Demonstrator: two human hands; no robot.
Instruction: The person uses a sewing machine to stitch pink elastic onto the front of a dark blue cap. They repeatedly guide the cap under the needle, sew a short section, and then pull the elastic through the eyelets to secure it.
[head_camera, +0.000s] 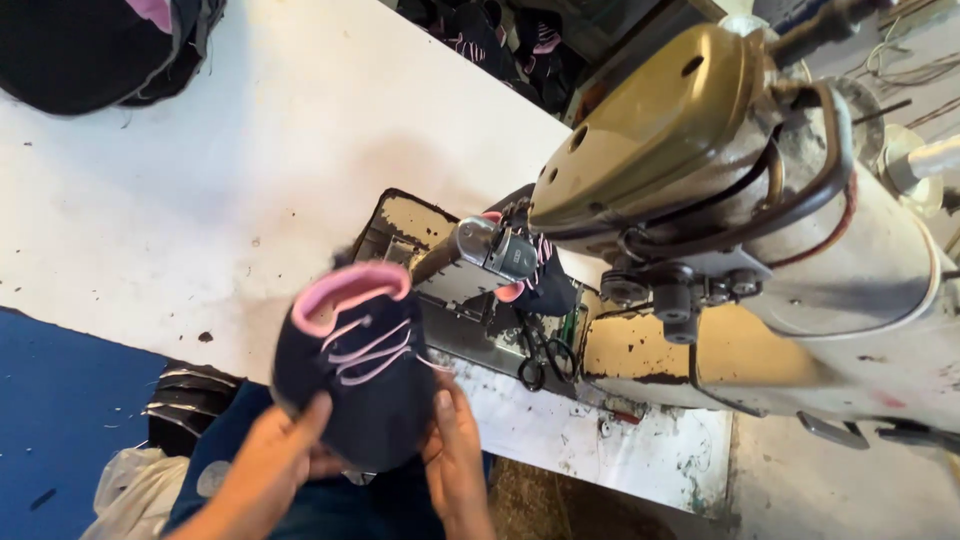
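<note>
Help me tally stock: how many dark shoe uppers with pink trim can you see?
At least 2 clear ones: one shoe upper held between the left hand and right hand, another upper on the sewing machine. Dark piles at the top edge may hide more.

Both of the person's hands are bare, with no gloves, rings or bands showing. The left hand shows short, plain fingernails, and its forearm is uncovered as far as the lower edge of the view, with no sleeve in sight. The right hand is likewise uncovered, its thumbnail short and unpainted, and its wrist carries no watch or cuff. Below the hands, the person wears dark blue clothing, which bears a pale round mark.
</note>
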